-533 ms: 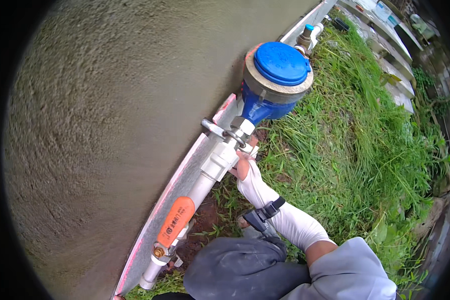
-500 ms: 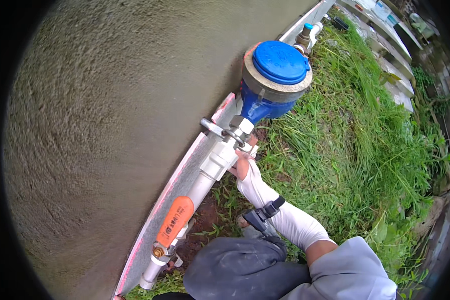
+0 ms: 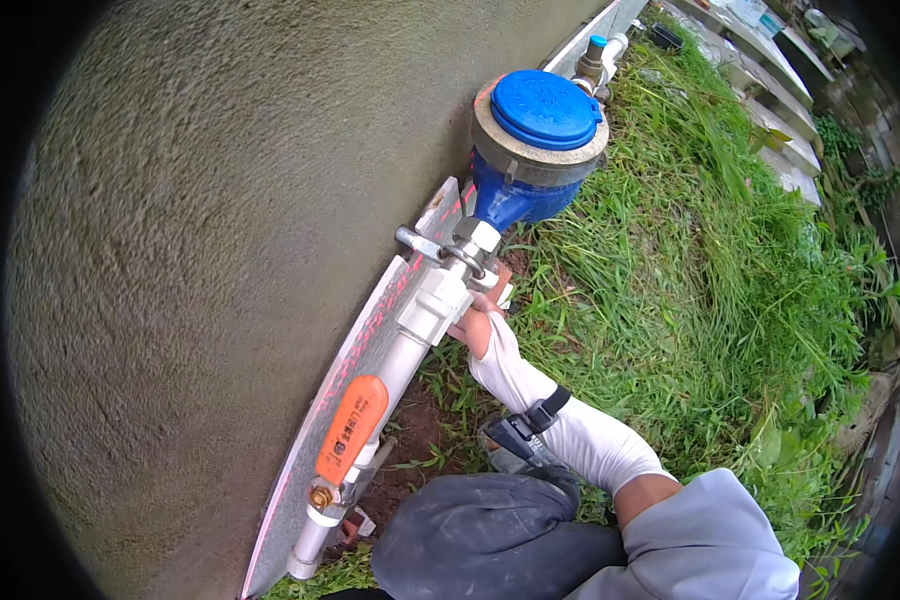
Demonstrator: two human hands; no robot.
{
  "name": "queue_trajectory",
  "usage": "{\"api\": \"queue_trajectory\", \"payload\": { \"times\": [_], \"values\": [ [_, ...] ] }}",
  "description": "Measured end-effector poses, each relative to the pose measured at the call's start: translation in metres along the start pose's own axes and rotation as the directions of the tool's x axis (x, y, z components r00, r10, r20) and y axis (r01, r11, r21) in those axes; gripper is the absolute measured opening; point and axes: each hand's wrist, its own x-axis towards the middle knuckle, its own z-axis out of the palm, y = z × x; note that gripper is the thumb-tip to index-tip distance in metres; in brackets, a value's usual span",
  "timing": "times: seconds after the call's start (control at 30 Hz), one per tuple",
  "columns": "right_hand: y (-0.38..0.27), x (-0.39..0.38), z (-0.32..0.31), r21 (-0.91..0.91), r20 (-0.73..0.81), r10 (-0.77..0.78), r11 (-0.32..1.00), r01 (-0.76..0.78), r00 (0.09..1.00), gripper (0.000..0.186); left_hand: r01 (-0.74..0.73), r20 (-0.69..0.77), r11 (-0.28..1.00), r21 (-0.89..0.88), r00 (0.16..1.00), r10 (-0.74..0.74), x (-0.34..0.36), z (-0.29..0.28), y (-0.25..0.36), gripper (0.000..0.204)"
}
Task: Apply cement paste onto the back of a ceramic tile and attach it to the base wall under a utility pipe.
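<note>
So the thing being worked on is a water meter [image 3: 538,150], blue body with a round blue lid and a greyish ring around it, sitting on a white pipe [image 3: 410,345] that runs diagonally along the foot of a rough grey-green wall [image 3: 200,260]. Just below the meter there's a metal coupling nut [image 3: 477,235] with a small metal wrench or clamp handle [image 3: 425,243] sticking out to the left of it.

The right hand [image 3: 482,318] is tucked up against the white fitting right under that nut, fingers wrapped around the pipe joint, so it's closed on the fitting. It comes in from a white arm sleeve [image 3: 570,430] with a dark strap at the wrist [image 3: 545,410]. Can't see the left hand anywhere.

Further down the pipe there's a ball valve with an orange lever handle [image 3: 351,428], which has small dark print on it, and a brass nut just below. Behind the pipe a pale strip along the wall base has pinkish-red markings on it.

Grass [image 3: 690,260] fills the right side, with a bare dirt patch [image 3: 420,440] near the valve. The person's dark-trousered knee [image 3: 480,540] is at the bottom.
</note>
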Motion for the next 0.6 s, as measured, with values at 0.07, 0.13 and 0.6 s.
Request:
{"api": "queue_trajectory", "payload": {
  "times": [0.07, 0.13, 0.6],
  "values": [
    [0.011, 0.009, -0.006, 0.114, 0.057, -0.023, 0.993, 0.017, 0.998, 0.05, 0.012, -0.003, 1.0, -0.019, 1.0, -0.012, -0.001, 0.001, 0.0, 0.03],
    [0.021, 0.017, -0.012, 0.207, 0.106, -0.056, 0.978, 0.033, 0.993, 0.054, 0.002, -0.011, 1.0, -0.024, 1.0, -0.002, -0.003, 0.001, -0.001, 0.032],
    [0.022, -0.001, -0.02, 0.135, 0.288, -0.106, 0.988, 0.07, 0.952, 0.036, 0.161, 0.087, 0.967, -0.195, 0.985, -0.147, -0.023, 0.0, 0.018, 0.034]
  ]
}}
